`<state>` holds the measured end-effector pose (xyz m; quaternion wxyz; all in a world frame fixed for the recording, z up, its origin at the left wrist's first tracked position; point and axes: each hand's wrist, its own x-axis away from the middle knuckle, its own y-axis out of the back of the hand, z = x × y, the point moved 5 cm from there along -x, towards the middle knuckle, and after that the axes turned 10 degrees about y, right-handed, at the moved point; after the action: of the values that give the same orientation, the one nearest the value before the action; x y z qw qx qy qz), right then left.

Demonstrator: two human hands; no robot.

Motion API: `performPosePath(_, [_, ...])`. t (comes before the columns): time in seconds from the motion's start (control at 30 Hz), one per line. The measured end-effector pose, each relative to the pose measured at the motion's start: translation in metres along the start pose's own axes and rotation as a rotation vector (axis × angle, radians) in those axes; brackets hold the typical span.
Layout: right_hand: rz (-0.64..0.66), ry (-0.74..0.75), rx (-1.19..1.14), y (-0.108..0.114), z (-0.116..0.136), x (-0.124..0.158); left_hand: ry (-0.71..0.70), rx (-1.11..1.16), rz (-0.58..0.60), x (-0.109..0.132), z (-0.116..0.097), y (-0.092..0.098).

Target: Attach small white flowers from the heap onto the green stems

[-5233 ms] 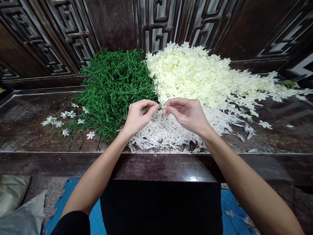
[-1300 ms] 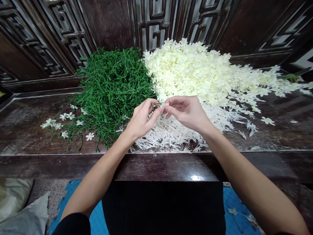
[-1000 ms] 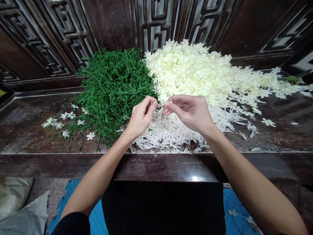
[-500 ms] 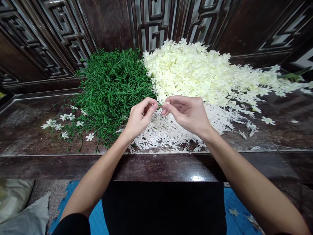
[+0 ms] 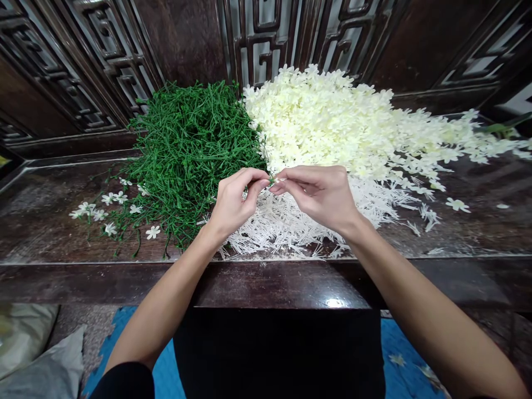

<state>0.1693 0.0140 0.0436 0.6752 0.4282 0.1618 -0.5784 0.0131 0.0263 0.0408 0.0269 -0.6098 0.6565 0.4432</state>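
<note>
My left hand (image 5: 236, 199) pinches a green plastic stem, its tip (image 5: 271, 181) showing just past the thumb and forefinger. Facing it, my right hand (image 5: 323, 193) is closed at the fingertips on a small white piece (image 5: 280, 179), which meets the stem tip. Most of both pieces is hidden by the fingers. Below the hands lies a spread of thin white sprigs (image 5: 286, 224). A heap of green stems (image 5: 195, 138) rises behind my left hand, and a large pile of cream-white artificial petals (image 5: 328, 122) behind my right.
Several white flowers on green stems (image 5: 100, 215) lie at the left of the dark wooden bench (image 5: 266, 282). A loose petal flower (image 5: 458, 205) lies at the right. Carved wooden lattice (image 5: 266, 39) stands behind. Pale sacks (image 5: 45, 354) and a blue mat (image 5: 168, 368) are on the floor.
My right fingertips have moved slightly left and closed in on the stem tip, so the white piece now sits against it. My left hand has barely moved.
</note>
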Motion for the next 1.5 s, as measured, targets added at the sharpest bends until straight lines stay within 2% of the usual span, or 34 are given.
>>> performPosePath(0.3, [0.032, -0.085, -0.100, -0.002, 0.002, -0.002, -0.100, -0.064, -0.029, 0.003, -0.004, -0.001])
performPosePath(0.5, [-0.022, -0.123, -0.123, -0.001, -0.003, 0.000, -0.179, -0.077, -0.054, 0.004, -0.007, 0.001])
performPosePath(0.6, [-0.007, -0.139, -0.122, 0.000, -0.004, 0.001, -0.183, -0.079, -0.062, 0.005, -0.008, 0.001])
performPosePath(0.83, [0.012, -0.010, -0.037, -0.001, 0.002, -0.001, -0.178, -0.082, -0.089, 0.005, -0.009, 0.002])
performPosePath(1.07, [0.024, -0.001, -0.019, -0.001, 0.002, -0.001, -0.232, -0.085, -0.102, 0.005, -0.011, 0.003])
performPosePath(1.3, [0.001, 0.103, 0.049, -0.002, 0.007, 0.000, -0.247, -0.095, -0.121, 0.006, -0.011, 0.003])
performPosePath(1.5, [0.008, 0.123, 0.086, -0.005, 0.014, 0.000, -0.340, -0.137, -0.154, 0.009, -0.015, 0.002])
